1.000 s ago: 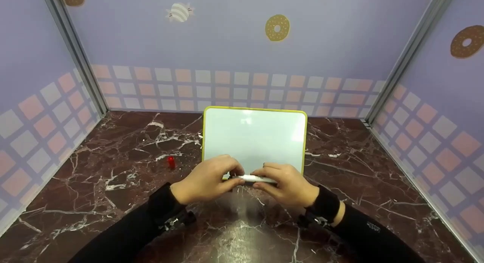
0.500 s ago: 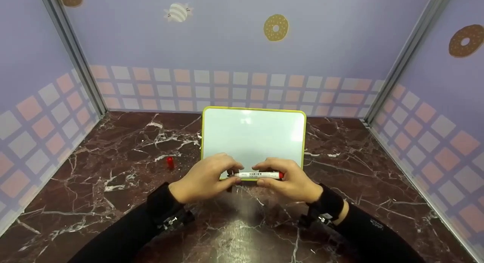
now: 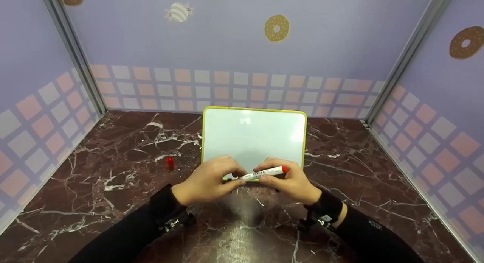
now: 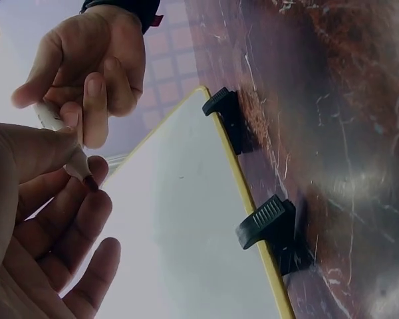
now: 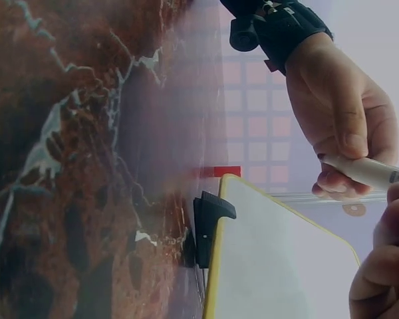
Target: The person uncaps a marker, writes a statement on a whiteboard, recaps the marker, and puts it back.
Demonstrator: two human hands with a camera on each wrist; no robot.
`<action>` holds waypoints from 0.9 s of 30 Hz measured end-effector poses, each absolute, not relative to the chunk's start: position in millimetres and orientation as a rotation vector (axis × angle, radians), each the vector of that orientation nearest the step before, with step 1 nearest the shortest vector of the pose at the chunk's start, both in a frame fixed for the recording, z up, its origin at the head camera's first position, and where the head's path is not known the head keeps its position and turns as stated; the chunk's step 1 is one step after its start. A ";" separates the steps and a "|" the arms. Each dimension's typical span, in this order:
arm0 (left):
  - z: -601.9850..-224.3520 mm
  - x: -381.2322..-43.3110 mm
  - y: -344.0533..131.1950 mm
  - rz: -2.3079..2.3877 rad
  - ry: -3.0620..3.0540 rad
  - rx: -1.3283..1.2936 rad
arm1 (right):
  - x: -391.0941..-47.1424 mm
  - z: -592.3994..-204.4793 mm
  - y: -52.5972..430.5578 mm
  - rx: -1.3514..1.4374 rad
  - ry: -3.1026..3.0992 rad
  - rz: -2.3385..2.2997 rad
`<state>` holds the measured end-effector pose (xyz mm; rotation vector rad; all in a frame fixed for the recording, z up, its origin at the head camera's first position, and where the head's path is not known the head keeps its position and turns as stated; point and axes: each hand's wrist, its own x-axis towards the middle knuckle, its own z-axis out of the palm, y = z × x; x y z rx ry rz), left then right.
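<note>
A white marker [image 3: 264, 173] with a red end is between my two hands, slanting up to the right in the head view. My left hand [image 3: 210, 179] pinches it near its bare dark red tip [image 4: 90, 183], which points to the left. On the other half of the barrel, thumb and fingers of my right hand [image 3: 289, 181] hold it from either side, with the red end showing past them. Behind the hands stands a whiteboard [image 3: 253, 136] with a yellow frame, its lower edge partly hidden by them. The red cap [image 3: 170, 162] stands on the table to the left.
Black clip feet [image 4: 269, 222] support the whiteboard's lower edge on the dark marbled table [image 3: 124, 210]. Lilac walls [image 3: 227, 39] with checked borders enclose the table at the back and both sides.
The marker has tilted from level to slanting, its red end swinging up and into sight. My right fingers opened around the barrel and closed in on it again. The cap and board stay put.
</note>
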<state>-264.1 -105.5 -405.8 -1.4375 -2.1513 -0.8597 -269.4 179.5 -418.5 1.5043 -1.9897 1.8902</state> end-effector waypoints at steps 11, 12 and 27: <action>-407.4 -259.4 -101.6 -0.894 -2.147 -1.443 | -270.1 -425.3 176.7 1.504 -2.031 1.895; -407.6 -259.1 -101.6 -0.895 -2.148 -1.444 | -269.9 -425.7 176.5 1.505 -2.034 1.902; -412.0 -258.7 -99.4 -0.932 -2.170 -1.452 | -267.8 -428.1 175.9 1.492 -2.083 1.883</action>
